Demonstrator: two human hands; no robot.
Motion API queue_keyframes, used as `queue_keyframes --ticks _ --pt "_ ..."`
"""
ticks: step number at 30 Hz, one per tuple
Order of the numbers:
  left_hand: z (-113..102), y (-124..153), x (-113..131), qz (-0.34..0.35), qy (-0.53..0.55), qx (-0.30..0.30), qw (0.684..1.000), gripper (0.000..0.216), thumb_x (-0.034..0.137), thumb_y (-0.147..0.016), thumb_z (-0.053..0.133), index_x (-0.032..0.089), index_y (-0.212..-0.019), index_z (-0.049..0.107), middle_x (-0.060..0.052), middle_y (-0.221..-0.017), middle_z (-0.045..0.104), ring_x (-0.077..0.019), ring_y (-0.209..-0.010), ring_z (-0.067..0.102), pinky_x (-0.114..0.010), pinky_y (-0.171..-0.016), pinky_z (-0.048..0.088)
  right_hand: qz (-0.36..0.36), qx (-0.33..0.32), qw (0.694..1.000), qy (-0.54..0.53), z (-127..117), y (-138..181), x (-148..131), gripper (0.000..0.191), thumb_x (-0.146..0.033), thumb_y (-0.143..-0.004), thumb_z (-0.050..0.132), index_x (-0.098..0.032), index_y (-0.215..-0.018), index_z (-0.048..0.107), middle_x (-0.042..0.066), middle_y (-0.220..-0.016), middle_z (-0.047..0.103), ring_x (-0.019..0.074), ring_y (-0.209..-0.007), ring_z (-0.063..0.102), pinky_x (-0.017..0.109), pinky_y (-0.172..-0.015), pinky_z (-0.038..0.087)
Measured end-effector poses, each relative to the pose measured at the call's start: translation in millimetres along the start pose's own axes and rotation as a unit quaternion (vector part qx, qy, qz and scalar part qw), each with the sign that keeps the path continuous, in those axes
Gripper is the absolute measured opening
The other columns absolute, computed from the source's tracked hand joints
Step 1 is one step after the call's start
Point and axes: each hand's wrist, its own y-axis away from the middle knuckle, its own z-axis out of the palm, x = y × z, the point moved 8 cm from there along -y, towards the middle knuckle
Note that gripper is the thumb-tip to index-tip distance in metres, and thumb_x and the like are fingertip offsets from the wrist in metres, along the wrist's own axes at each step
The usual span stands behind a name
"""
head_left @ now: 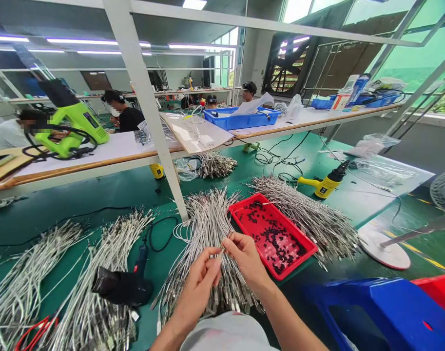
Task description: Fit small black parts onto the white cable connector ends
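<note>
My left hand (199, 282) and my right hand (246, 257) meet over a pile of grey cables (207, 229) on the green table (134, 195). Both pinch the end of one thin grey cable (222, 249) between thumb and fingers. A red tray (280, 222) with several small black pieces lies just right of my right hand. Another bundle of grey cables (310, 214) lies beyond the tray.
More cable bundles (61, 278) cover the left of the table, with a black heat gun (123, 287) among them. A yellow heat gun (326, 184) lies at the right. A white post (149, 112) holds a shelf with a blue bin (240, 118). Blue stool (386, 312) at lower right. People sit behind.
</note>
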Motion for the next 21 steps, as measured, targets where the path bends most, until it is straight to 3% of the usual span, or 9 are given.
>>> queue_keyframes --ticks 2,8,11,13,14,17,21 --pt "-0.3 -2.7 -1.1 0.002 -0.007 0.014 1.0 0.036 0.051 -0.09 0.047 0.019 -0.105 0.053 0.008 -0.057 0.027 -0.01 -0.051 0.027 -0.021 -0.049 0.021 0.019 0.009 0.999 -0.028 -1.2 -2.0 5.6 0.035 -0.044 -0.077 0.069 -0.016 -0.059 0.057 -0.006 -0.054 0.044 0.0079 -0.051 0.033 0.022 -0.049 0.026" --pt "5.6 -8.0 -14.5 -0.017 0.013 -0.005 1.0 0.034 0.051 -0.086 0.053 0.019 -0.098 0.051 0.009 -0.055 0.031 -0.0083 -0.05 0.023 -0.019 -0.048 0.018 0.186 0.011 0.954 -0.235 12.8 7.0 54.1 0.04 -0.049 -0.066 0.077 -0.015 -0.061 0.057 -0.008 -0.051 0.037 0.0045 -0.045 0.022 0.019 -0.044 0.017" --pt "5.2 -10.8 -26.5 -0.042 0.001 -0.011 0.999 0.035 0.054 -0.087 0.05 0.02 -0.09 0.051 0.008 -0.055 0.041 -0.0075 -0.047 0.025 -0.018 -0.046 0.017 0.153 0.036 0.975 -0.155 -3.2 2.3 65.4 0.041 -0.054 -0.07 0.071 -0.015 -0.065 0.06 -0.007 -0.052 0.039 0.0044 -0.044 0.026 0.018 -0.043 0.021" --pt "-0.3 -13.0 -35.4 -0.064 -0.009 -0.005 0.998 0.036 0.056 -0.085 0.051 0.02 -0.085 0.052 0.005 -0.062 0.048 -0.0074 -0.049 0.029 -0.018 -0.046 0.021 0.116 0.076 0.99 0.014 -36.2 -7.9 68.6 0.045 -0.059 -0.079 0.058 -0.015 -0.076 0.066 -0.005 -0.056 0.047 0.0056 -0.045 0.034 0.019 -0.044 0.028" --pt "-5.5 -14.0 -39.0 -0.07 -0.016 0.006 0.997 0.037 0.057 -0.084 0.052 0.02 -0.085 0.052 0.005 -0.064 0.047 -0.0079 -0.051 0.032 -0.018 -0.047 0.023 0.106 0.099 0.982 0.122 -58.8 -13.9 69.8 0.048 -0.06 -0.082 0.051 -0.015 -0.085 0.067 -0.003 -0.06 0.052 0.0068 -0.046 0.04 0.02 -0.045 0.032" --pt "-24.8 -14.7 -44.3 -0.077 -0.056 0.045 0.994 0.041 0.059 -0.083 0.052 0.021 -0.099 0.055 0.006 -0.061 0.039 -0.011 -0.056 0.036 -0.019 -0.052 0.029 0.114 0.167 0.948 0.246 -139.1 -30.3 79.7 0.04 -0.05 -0.084 0.055 -0.015 -0.099 0.065 0.001 -0.077 0.064 0.0108 -0.061 0.055 0.022 -0.056 0.042" --pt "-39.9 -10.2 -39.7 -0.054 -0.119 0.06 0.99 0.046 0.057 -0.089 0.042 0.021 -0.115 0.056 0.006 -0.057 0.035 -0.013 -0.054 0.034 -0.022 -0.052 0.027 0.173 0.205 0.881 0.39 -229.5 -37.9 105.1 0.023 -0.035 -0.086 0.061 -0.013 -0.095 0.063 0.004 -0.091 0.065 0.0173 -0.081 0.062 0.033 -0.074 0.05"
